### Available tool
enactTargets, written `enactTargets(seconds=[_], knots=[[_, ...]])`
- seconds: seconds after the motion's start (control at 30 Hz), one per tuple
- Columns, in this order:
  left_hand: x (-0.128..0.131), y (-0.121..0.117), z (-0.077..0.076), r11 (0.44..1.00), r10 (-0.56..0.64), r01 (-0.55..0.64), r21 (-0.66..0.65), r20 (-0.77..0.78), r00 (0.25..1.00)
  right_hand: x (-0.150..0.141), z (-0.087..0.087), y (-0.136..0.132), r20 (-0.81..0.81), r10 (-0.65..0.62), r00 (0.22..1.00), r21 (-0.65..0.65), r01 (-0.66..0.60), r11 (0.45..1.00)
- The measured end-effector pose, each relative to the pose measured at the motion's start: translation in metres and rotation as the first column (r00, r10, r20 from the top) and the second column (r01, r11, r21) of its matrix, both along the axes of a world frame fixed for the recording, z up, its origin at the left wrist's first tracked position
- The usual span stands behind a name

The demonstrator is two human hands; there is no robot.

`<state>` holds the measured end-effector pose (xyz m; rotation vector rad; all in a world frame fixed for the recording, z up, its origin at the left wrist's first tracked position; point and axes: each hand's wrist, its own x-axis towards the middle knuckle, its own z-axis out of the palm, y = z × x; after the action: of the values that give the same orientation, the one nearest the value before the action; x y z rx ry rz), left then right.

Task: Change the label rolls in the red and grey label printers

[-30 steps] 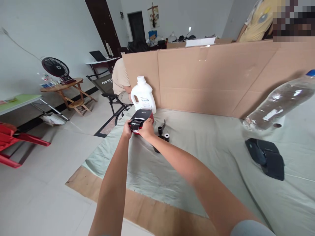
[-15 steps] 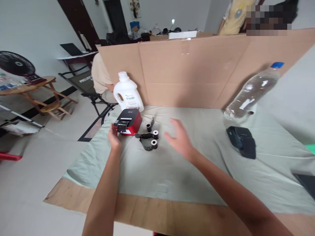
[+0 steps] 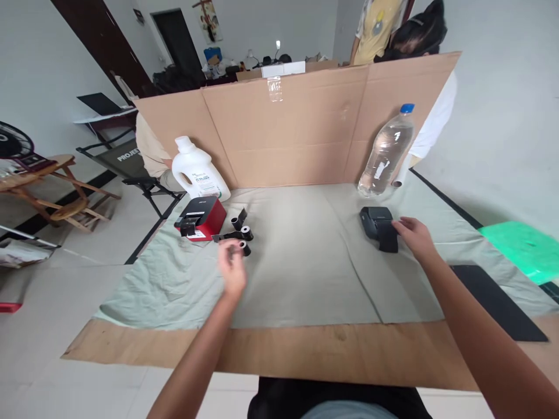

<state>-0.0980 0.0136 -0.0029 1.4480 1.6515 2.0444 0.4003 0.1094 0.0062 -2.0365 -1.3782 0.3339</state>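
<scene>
I have both hands out over a pale green cloth (image 3: pixel 305 256), loosely wrinkled, on a wooden tabletop (image 3: pixel 314 349) whose bare near edge shows. A standing cardboard panel (image 3: pixel 288 128) crosses the far side.

In front of the panel's right end, my right hand (image 3: pixel 414 235) has its fingertips at the side of a black strip (image 3: pixel 388 235) that comes out of a small black device (image 3: pixel 371 224); I cannot tell whether they pinch it or only touch it. In front of the panel's left part, the fingers of my left hand (image 3: pixel 232 267) are loosely curled just beside small black rolls (image 3: pixel 247 233); they are blurred, so I cannot tell whether they have closed on anything.

A red and black machine (image 3: pixel 203 218) sits before the panel's left end, with a white jug (image 3: pixel 201 174) behind it, nearer the panel. A clear bottle (image 3: pixel 386 157) with a blue cap leans before the right end. Closer to me than the panel, far to its right, lie a flat black sheet (image 3: pixel 498 302) and something bright green (image 3: pixel 522 244).

Left of the panel are a folding chair (image 3: pixel 124 160), a laptop (image 3: pixel 99 103) and a fan (image 3: pixel 13 142). Behind it are a person in yellow (image 3: pixel 375 29) and another's dark hair (image 3: pixel 417 35).
</scene>
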Motion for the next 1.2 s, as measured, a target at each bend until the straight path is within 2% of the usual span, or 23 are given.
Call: enactTargets(seconds=[0.03, 0.07, 0.1, 0.13, 0.17, 0.2, 0.23, 0.3, 0.37, 0.4, 0.47, 0.57, 0.63, 0.73, 0.8, 1.0, 1.2], knots=[[0.029, -0.002, -0.002, 0.975, -0.194, 0.176, -0.133, -0.138, 0.971, -0.007, 0.004, 0.008, 0.015, 0.013, 1.0, -0.043, -0.012, 0.999], [0.056, -0.003, -0.004, 0.903, -0.398, 0.325, -0.282, -0.258, 0.881, -0.015, 0.008, 0.014, 0.021, 0.022, 1.0, -0.085, -0.02, 0.996], [0.08, -0.003, -0.008, 0.798, -0.579, 0.43, -0.422, -0.344, 0.739, -0.023, 0.012, 0.02, 0.024, 0.028, 0.999, -0.129, -0.025, 0.991], [0.1, -0.004, -0.012, 0.704, -0.7, 0.478, -0.525, -0.397, 0.594, -0.031, 0.017, 0.023, 0.053, 0.032, 0.998, -0.178, -0.022, 0.984], [0.116, -0.006, -0.016, 0.628, -0.775, 0.497, -0.599, -0.426, 0.466, -0.039, 0.021, 0.026, 0.084, 0.033, 0.996, -0.229, -0.013, 0.973], [0.127, -0.007, -0.02, 0.576, -0.817, 0.493, -0.652, -0.44, 0.373, -0.046, 0.025, 0.027, 0.112, 0.032, 0.993, -0.271, 0.0, 0.963], [0.135, -0.009, -0.024, 0.547, -0.837, 0.481, -0.685, -0.45, 0.311, -0.052, 0.029, 0.026, 0.134, 0.025, 0.991, -0.298, 0.016, 0.954], [0.14, -0.013, -0.031, 0.527, -0.85, 0.449, -0.721, -0.457, 0.264, -0.064, 0.035, 0.021, 0.167, 0.011, 0.986, -0.312, 0.042, 0.949], [0.137, -0.016, -0.034, 0.527, -0.85, 0.436, -0.729, -0.449, 0.277, -0.077, 0.038, 0.011, 0.196, 0.022, 0.98, -0.27, 0.032, 0.962], [0.136, -0.017, -0.035, 0.535, -0.845, 0.439, -0.722, -0.439, 0.306, -0.086, 0.038, 0.004, 0.206, 0.035, 0.978, -0.242, 0.016, 0.97], [0.133, -0.016, -0.035, 0.572, -0.815, 0.455, -0.683, -0.409, 0.411, -0.109, 0.038, -0.013, 0.213, 0.084, 0.973, -0.179, -0.046, 0.983], [0.131, -0.013, -0.033, 0.652, -0.724, 0.467, -0.598, -0.308, 0.617, -0.151, 0.035, -0.043, 0.172, 0.188, 0.967, -0.127, -0.167, 0.978], [0.13, -0.009, -0.033, 0.653, -0.701, 0.489, -0.578, -0.215, 0.68, -0.178, 0.033, -0.06, 0.124, 0.243, 0.962, -0.131, -0.227, 0.965], [0.127, -0.002, -0.032, 0.612, -0.721, 0.532, -0.585, -0.137, 0.68, -0.205, 0.03, -0.078, 0.116, 0.263, 0.958, -0.136, -0.247, 0.959], [0.126, 0.003, -0.033, 0.603, -0.74, 0.533, -0.593, -0.168, 0.651, -0.213, 0.028, -0.084, 0.165, 0.237, 0.957, -0.112, -0.221, 0.969], [0.126, 0.003, -0.04, 0.628, -0.753, 0.446, -0.638, -0.352, 0.556, -0.213, 0.008, -0.091, 0.245, 0.202, 0.948, -0.075, -0.189, 0.979], [0.123, 0.005, -0.044, 0.675, -0.71, 0.337, -0.656, -0.455, 0.537, -0.221, -0.012, -0.091, 0.209, 0.167, 0.963, -0.004, -0.17, 0.985]])
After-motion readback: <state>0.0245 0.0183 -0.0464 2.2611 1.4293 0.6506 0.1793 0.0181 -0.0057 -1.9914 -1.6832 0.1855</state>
